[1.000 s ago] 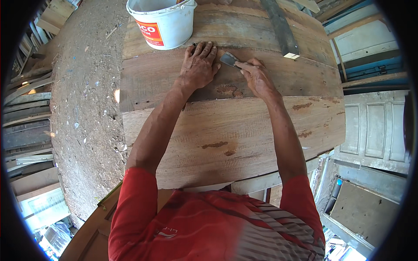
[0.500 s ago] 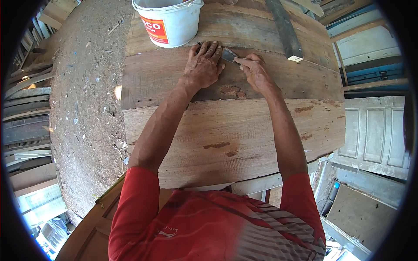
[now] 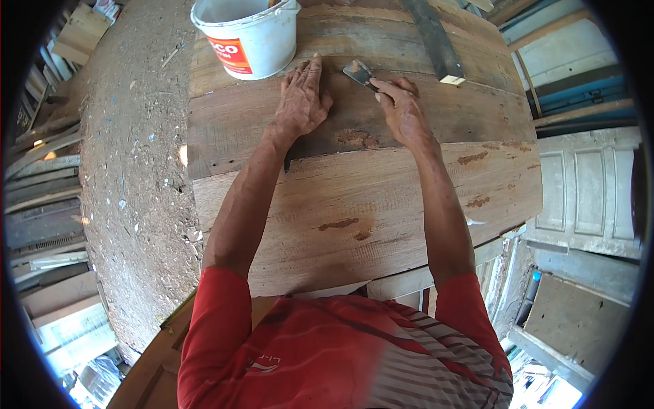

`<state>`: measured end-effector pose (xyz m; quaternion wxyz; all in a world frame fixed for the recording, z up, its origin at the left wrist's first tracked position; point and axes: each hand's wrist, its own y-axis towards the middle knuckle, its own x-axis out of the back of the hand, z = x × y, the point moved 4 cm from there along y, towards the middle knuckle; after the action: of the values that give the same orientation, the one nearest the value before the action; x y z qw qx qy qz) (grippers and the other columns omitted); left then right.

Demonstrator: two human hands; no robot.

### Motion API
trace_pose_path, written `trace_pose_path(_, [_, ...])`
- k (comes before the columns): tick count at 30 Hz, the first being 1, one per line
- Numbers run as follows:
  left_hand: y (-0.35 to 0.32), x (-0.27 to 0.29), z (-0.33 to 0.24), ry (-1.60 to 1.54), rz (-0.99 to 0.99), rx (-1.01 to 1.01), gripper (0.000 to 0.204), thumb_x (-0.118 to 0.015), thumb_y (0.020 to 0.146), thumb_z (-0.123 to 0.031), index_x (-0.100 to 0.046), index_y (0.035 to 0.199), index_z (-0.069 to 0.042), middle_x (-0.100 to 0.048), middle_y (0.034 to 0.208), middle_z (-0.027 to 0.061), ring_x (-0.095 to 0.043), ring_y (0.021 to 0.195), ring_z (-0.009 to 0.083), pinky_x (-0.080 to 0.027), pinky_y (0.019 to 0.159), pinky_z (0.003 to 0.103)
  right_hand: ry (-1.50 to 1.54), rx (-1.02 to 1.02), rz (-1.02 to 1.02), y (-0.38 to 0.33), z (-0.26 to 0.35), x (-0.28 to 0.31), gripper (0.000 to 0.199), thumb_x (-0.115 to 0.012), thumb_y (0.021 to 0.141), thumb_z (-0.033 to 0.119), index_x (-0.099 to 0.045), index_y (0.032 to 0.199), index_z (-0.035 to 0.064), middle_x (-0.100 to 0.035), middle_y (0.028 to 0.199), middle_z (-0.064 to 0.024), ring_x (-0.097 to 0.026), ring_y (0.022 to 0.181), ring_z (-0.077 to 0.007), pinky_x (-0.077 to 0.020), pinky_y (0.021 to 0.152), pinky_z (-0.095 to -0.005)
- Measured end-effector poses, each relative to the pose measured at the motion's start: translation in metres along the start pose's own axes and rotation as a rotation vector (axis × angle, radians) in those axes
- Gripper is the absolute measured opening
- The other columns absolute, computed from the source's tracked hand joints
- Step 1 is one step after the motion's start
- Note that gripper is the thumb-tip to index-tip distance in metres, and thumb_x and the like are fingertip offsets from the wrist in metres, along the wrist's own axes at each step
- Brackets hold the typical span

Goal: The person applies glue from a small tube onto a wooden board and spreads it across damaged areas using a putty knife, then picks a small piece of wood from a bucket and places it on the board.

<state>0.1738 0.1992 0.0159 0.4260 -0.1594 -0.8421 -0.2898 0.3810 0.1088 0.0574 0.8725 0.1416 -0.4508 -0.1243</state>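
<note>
My right hand (image 3: 406, 114) is closed around a putty knife (image 3: 357, 71), whose flat metal blade points up and left over the boards and carries some brownish paste. To the left, my left hand (image 3: 300, 99) rests on the wooden boards (image 3: 252, 126) with its fingers stretched forward; what lies under its palm is hidden. Just beyond the left fingers stands a white plastic bucket (image 3: 272, 48) with a red label. Brown filler patches (image 3: 357, 138) mark the wood in front of my hands, and more filler (image 3: 338, 223) shows on the nearer, lighter board.
A dark timber beam (image 3: 436, 44) lies across the boards at the far right. The dirt floor (image 3: 136, 150) with scattered chips runs along the left, beside stacked wood (image 3: 44, 184). Old panelled doors (image 3: 586, 191) lean at the right.
The putty knife has come away from my left fingertips, its blade now turned up and leftward. My left hand has straightened its fingers. The whole view has shifted slightly.
</note>
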Motion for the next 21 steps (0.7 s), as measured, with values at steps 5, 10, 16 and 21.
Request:
trace_pose_path(5, [-0.001,0.000,0.009,0.085,0.049,-0.027,0.076,-0.068,0.093,-0.025,-0.037,0.158,-0.005,-0.044,0.158,0.0223,-0.037,0.148,0.0409,-0.028,0.123,0.051,-0.085,-0.009,-0.084,-0.054,0.041,0.056,0.033,-0.071,0.093,0.007,-0.073,0.126,0.0104,-0.065,0.105,-0.0149,-0.059,0.106,-0.0324,-0.0511,0.093,-0.0424])
trace_pose_path(10, [-0.005,0.013,-0.008,0.016,0.001,-0.062,0.057,-0.064,0.099,-0.031,-0.055,0.145,0.000,-0.053,0.150,0.0246,-0.040,0.148,0.0382,-0.025,0.125,0.050,-0.135,-0.129,-0.116,-0.126,0.067,0.134,0.029,-0.070,0.090,0.002,-0.074,0.118,0.0048,-0.066,0.098,-0.0155,-0.062,0.096,-0.0324,-0.0539,0.088,-0.0442])
trace_pose_path(16, [-0.089,0.057,-0.028,0.006,-0.134,-0.027,0.047,-0.062,0.103,-0.029,-0.060,0.140,0.000,-0.061,0.143,0.0207,-0.048,0.142,0.0415,-0.035,0.118,0.054,-0.232,-0.374,-0.247,-0.209,0.032,0.231,0.029,-0.070,0.091,0.002,-0.074,0.120,0.0037,-0.068,0.102,-0.0157,-0.065,0.097,-0.0305,-0.0530,0.088,-0.0418])
trace_pose_path(21, [-0.169,0.103,-0.003,0.282,-0.241,0.063,0.041,-0.065,0.102,-0.025,-0.064,0.135,0.000,-0.064,0.140,0.0185,-0.053,0.137,0.0443,-0.041,0.113,0.059,-0.376,-0.565,-0.367,-0.271,-0.031,0.288,0.028,-0.071,0.092,0.003,-0.074,0.120,0.0048,-0.069,0.101,-0.0134,-0.066,0.097,-0.0295,-0.0525,0.087,-0.0400])
